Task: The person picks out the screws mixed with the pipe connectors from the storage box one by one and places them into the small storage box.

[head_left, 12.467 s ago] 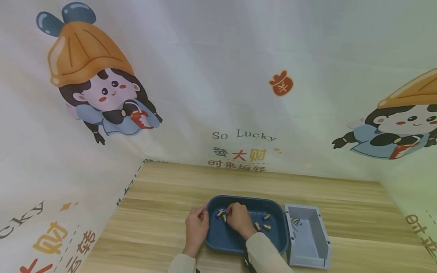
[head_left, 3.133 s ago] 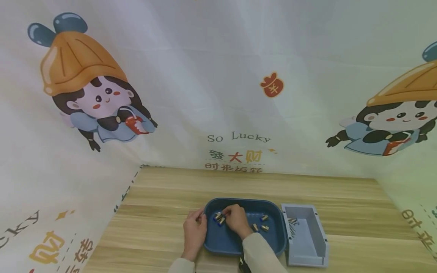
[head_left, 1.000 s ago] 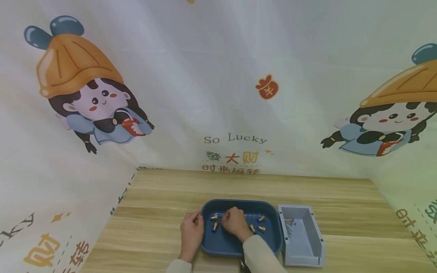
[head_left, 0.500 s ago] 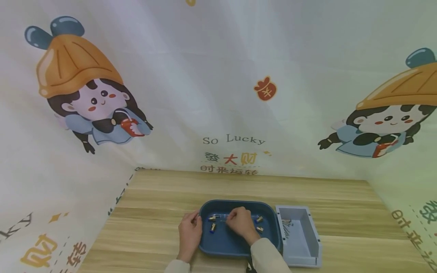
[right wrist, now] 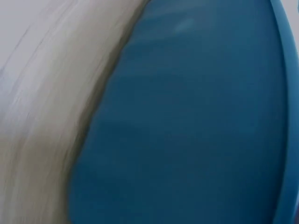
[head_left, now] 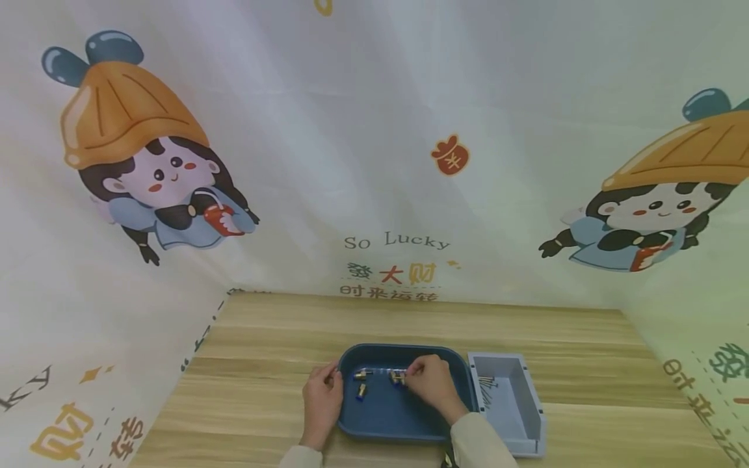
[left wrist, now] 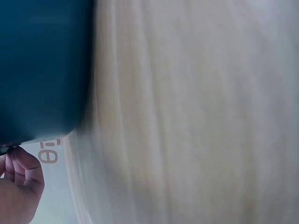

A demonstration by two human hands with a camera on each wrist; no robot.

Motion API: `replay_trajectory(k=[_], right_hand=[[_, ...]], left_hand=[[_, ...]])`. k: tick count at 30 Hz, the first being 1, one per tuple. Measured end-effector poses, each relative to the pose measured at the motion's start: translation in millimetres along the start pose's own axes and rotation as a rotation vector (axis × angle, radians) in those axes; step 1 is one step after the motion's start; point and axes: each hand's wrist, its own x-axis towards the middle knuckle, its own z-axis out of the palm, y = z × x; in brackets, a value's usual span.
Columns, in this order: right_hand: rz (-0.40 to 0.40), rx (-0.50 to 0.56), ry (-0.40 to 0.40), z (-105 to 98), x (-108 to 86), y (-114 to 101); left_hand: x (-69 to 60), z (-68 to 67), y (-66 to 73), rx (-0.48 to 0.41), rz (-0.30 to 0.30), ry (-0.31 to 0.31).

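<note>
A dark blue tray (head_left: pixel 380 422) sits on the wooden table. My left hand (head_left: pixel 322 400) grips its left rim; in the left wrist view, the thumb and fingers (left wrist: pixel 29 170) pinch the tray's edge. Over the right half of the tray, my right hand (head_left: pixel 435 387) has curled fingers and pinches a small brass fitting (head_left: pixel 403 379) at the fingertips. Another brass fitting (head_left: pixel 394 376) lies right beside it. Farther left lie two more brass fittings with blue ends, an upper fitting (head_left: pixel 361 376) and a lower fitting (head_left: pixel 361 391). My right hand hides the tray's right part.
A grey bin (head_left: pixel 512 448) stands against the tray's right side, with several thin screws (head_left: pixel 486 383) at its left wall. The wood-grain table (head_left: pixel 246 364) is bordered by printed cloth walls (head_left: pixel 304 162). The right wrist view shows the tray's side (right wrist: pixel 187 116).
My right hand has moved right across the tray, bringing the fittings by its fingertips into sight and covering those at the right. The left hand stays on the rim. The head view has shifted slightly.
</note>
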Motion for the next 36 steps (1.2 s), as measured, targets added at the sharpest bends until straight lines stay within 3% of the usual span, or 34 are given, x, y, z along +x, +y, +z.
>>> replay_trajectory(k=[10, 24, 31, 36], right_hand=[[0.040, 0.070, 0.001, -26, -6.6, 7], [0.081, 0.077, 0.100, -59, -17.7, 18], [0.161, 0.087, 0.130, -77, -23.3, 25], [0.175, 0.034, 0.149, -88, -27.2, 34]], left_hand=[[-0.1, 0.3, -0.1, 0.024, -0.014, -0.010], [-0.5, 1.7, 0.7, 0.029, -0.003, -0.016], [0.7, 2.7, -2.1, 0.035, 0.014, -0.010], [0.4, 2.3, -2.7, 0.040, 0.012, -0.012]])
